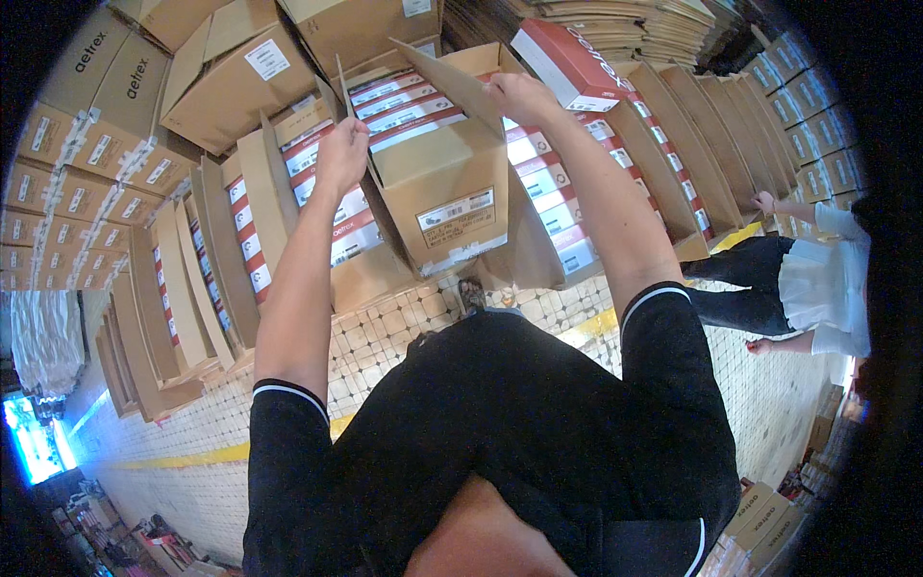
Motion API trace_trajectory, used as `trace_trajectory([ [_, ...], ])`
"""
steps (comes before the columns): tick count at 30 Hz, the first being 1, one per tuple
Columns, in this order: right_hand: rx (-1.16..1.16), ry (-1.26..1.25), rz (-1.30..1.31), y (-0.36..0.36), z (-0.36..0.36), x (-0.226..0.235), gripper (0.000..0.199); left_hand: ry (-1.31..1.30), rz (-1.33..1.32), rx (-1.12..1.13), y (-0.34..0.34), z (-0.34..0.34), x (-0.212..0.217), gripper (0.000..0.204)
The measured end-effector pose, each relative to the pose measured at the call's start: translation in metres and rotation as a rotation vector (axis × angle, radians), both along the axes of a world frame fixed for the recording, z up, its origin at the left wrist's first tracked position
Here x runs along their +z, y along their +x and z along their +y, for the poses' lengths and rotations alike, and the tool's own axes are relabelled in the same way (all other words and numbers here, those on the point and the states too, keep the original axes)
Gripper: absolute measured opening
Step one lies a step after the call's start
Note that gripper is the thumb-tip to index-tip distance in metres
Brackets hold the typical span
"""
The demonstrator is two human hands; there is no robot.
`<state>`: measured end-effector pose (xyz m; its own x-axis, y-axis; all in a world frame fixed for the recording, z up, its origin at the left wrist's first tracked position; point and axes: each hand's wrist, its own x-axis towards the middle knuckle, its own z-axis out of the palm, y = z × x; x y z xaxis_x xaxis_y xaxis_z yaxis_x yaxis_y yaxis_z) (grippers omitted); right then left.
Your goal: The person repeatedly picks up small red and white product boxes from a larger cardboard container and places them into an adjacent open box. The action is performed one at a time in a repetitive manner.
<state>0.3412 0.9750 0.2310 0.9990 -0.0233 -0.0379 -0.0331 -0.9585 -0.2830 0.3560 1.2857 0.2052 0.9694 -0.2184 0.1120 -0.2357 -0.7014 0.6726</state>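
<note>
In front of me stands an open brown carton with a white label on its near side. Several red-and-white boxes are packed in a row inside it. My left hand is closed at the carton's left flap, fingers curled along its edge. On the other side, my right hand grips the top of the right flap, which tilts inward over part of the boxes. Fingertips of both hands are partly hidden.
Open cartons of similar boxes flank this one in a curving row. A loose red-and-white box lies on top at the back right. Closed cartons are stacked left. A person in a white top stands at right. The floor is tiled.
</note>
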Motion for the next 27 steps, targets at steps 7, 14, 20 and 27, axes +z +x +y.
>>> trace_trajectory([
  [7,0.034,0.000,-0.013,-0.010,0.003,-0.013,0.037,-0.026,0.028,-0.004,-0.018,0.003,-0.005,0.018],
  [14,-0.213,0.192,0.219,-0.173,0.036,-0.140,0.029,0.050,0.293,-0.255,-0.172,0.013,-0.135,0.015],
  [20,-0.135,0.128,0.235,-0.264,0.089,-0.241,0.065,0.244,0.505,-0.228,-0.243,0.005,-0.193,0.019],
  [27,0.195,0.173,0.153,-0.260,0.143,-0.251,0.070,0.071,0.210,-0.151,-0.249,0.010,-0.180,0.014],
])
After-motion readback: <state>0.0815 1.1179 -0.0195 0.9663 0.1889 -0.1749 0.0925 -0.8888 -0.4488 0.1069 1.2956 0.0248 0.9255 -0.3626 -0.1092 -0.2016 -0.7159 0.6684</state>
